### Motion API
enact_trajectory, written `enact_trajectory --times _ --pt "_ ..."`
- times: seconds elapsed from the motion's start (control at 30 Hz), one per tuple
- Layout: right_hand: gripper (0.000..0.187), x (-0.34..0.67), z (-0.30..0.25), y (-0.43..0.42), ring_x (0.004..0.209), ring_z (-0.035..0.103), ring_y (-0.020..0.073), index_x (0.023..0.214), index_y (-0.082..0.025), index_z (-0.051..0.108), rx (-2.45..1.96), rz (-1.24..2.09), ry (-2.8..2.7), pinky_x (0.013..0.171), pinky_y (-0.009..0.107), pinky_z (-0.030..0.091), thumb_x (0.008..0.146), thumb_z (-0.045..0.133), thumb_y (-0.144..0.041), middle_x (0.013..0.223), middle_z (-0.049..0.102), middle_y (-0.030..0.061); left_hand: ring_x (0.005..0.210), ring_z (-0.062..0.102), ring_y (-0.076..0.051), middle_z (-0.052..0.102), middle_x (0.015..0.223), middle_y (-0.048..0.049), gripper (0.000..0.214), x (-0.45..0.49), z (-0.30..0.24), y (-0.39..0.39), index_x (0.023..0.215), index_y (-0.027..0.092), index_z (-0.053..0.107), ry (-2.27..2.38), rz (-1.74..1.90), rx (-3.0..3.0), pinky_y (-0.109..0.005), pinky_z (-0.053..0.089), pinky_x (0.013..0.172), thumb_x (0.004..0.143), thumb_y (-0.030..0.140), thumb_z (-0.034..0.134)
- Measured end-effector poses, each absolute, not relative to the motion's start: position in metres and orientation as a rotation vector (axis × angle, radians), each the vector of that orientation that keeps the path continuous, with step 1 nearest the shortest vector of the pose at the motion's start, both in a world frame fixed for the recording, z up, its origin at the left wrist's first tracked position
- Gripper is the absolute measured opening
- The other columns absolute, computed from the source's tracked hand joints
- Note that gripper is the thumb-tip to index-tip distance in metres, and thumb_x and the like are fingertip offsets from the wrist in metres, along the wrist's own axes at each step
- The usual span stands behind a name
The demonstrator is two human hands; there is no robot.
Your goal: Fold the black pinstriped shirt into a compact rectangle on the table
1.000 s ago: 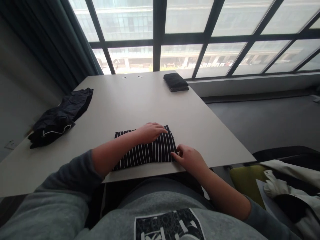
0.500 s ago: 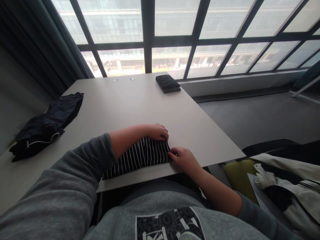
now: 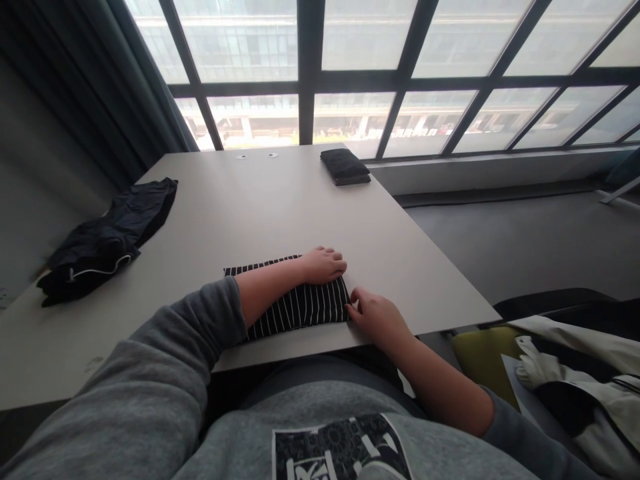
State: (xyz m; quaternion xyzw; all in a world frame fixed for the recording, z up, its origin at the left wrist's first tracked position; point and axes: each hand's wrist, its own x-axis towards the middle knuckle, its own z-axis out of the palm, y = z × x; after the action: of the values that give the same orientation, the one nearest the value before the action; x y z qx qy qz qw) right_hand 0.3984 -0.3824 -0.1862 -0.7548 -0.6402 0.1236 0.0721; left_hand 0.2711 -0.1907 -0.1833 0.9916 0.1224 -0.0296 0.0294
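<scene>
A folded black cloth with white stripes lies flat near the table's front edge. My left hand reaches across it, with curled fingers on its far right corner; the fingertips are partly hidden. My left forearm covers part of the cloth's middle. At the near right corner my right hand has thumb and forefinger closed on the cloth's edge.
The white table carries a crumpled dark garment with a white cord at the left and a folded black cloth at the far right corner. A green chair and pale clothes stand at the right.
My left hand has shifted slightly away from me at the cloth's far corner. The cloth lies flatter, its far left part now showing. My right hand stays at the near corner. The view has shifted slightly.
</scene>
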Motion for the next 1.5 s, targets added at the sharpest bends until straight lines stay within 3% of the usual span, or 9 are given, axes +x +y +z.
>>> enact_trajectory --times 0.13,0.33,0.47,0.57,0.73,0.87,1.1,1.3,1.5 --pt "0.044 0.399 -0.198 -0.381 0.128 0.059 0.0282 0.139 -0.017 0.067 -1.967 0.147 -2.073 0.115 0.04 0.046 0.095 0.061 -0.017 0.138 0.066 0.0133 0.15 0.044 -0.03 0.044 0.167 -0.0083 0.05 0.256 -0.19 -0.192 0.156 0.029 0.05 0.804 -0.008 2.906 -0.052 0.035 0.123 0.107 0.036 0.041" --pt "0.052 0.409 -0.21 -0.383 0.149 0.044 0.0331 0.144 -0.012 0.066 -1.867 0.115 -2.197 0.128 0.051 0.038 0.094 0.052 -0.018 0.154 0.056 0.0138 0.165 0.014 -0.031 0.02 0.178 -0.0085 0.064 0.157 -0.182 -0.212 0.169 0.018 0.029 1.191 0.005 2.885 -0.057 0.013 0.133 0.11 0.042 0.031" --pt "0.066 0.405 -0.199 -0.371 0.158 0.033 0.0334 0.15 -0.004 0.06 -1.776 0.148 -2.27 0.132 0.052 0.031 0.085 0.049 -0.012 0.164 0.046 0.0152 0.164 0.021 -0.033 0.025 0.176 -0.0138 0.067 0.084 -0.184 -0.241 0.167 0.009 0.033 1.549 0.028 2.769 -0.055 0.021 0.132 0.11 0.042 0.028" --pt "0.068 0.382 -0.185 -0.347 0.163 0.023 0.0319 0.157 -0.001 0.051 -1.735 0.148 -2.244 0.135 0.05 0.026 0.09 0.047 -0.016 0.169 0.036 0.0163 0.162 0.025 -0.034 0.028 0.174 -0.0154 0.068 0.073 -0.188 -0.266 0.166 0.006 0.036 1.665 0.052 2.726 -0.054 0.024 0.131 0.109 0.044 0.031" --pt "0.077 0.335 -0.186 -0.314 0.165 0.015 0.0326 0.166 -0.005 0.037 -1.773 0.261 -2.305 0.135 0.052 0.018 0.103 0.05 -0.048 0.174 0.023 0.0165 0.162 0.026 -0.035 0.028 0.175 -0.01 0.064 0.091 -0.2 -0.297 0.167 0.022 0.039 1.664 0.142 2.712 -0.058 0.026 0.13 0.109 0.049 0.038" --pt "0.078 0.33 -0.205 -0.314 0.165 0.015 0.0301 0.167 -0.007 0.035 -1.851 0.341 -2.339 0.136 0.05 0.014 0.106 0.044 -0.054 0.175 0.018 0.0142 0.162 0.026 -0.034 0.029 0.175 -0.009 0.06 0.078 -0.213 -0.302 0.165 0.03 0.042 1.708 0.2 2.617 -0.058 0.025 0.13 0.109 0.05 0.042" --pt "0.074 0.344 -0.219 -0.316 0.164 0.02 0.0292 0.167 -0.01 0.037 -1.796 0.301 -2.283 0.135 0.049 0.017 0.107 0.042 -0.054 0.174 0.022 0.0151 0.163 0.023 -0.032 0.025 0.176 -0.0151 0.066 0.034 -0.235 -0.296 0.166 0.016 0.037 1.786 0.366 2.416 -0.057 0.023 0.131 0.109 0.049 0.034" --pt "0.078 0.373 -0.227 -0.312 0.162 0.021 0.0397 0.17 -0.012 0.026 -2.096 0.243 -1.952 0.128 0.069 0.01 0.107 0.041 -0.055 0.171 0.026 0.0237 0.157 0.038 -0.031 0.045 0.165 -0.0184 0.061 0.011 -0.234 -0.287 0.164 0.012 0.037 1.888 0.438 2.305 -0.061 0.024 0.129 0.109 0.036 0.027" --pt "0.064 0.379 -0.222 -0.318 0.16 0.029 0.0357 0.165 -0.018 0.041 -1.971 0.347 -2.046 0.13 0.064 0.014 0.106 0.048 -0.042 0.167 0.038 0.0215 0.152 0.046 -0.028 0.055 0.159 -0.014 0.058 0.006 -0.226 -0.283 0.159 0.016 0.046 1.726 0.491 2.391 -0.055 0.032 0.128 0.107 0.037 0.032"
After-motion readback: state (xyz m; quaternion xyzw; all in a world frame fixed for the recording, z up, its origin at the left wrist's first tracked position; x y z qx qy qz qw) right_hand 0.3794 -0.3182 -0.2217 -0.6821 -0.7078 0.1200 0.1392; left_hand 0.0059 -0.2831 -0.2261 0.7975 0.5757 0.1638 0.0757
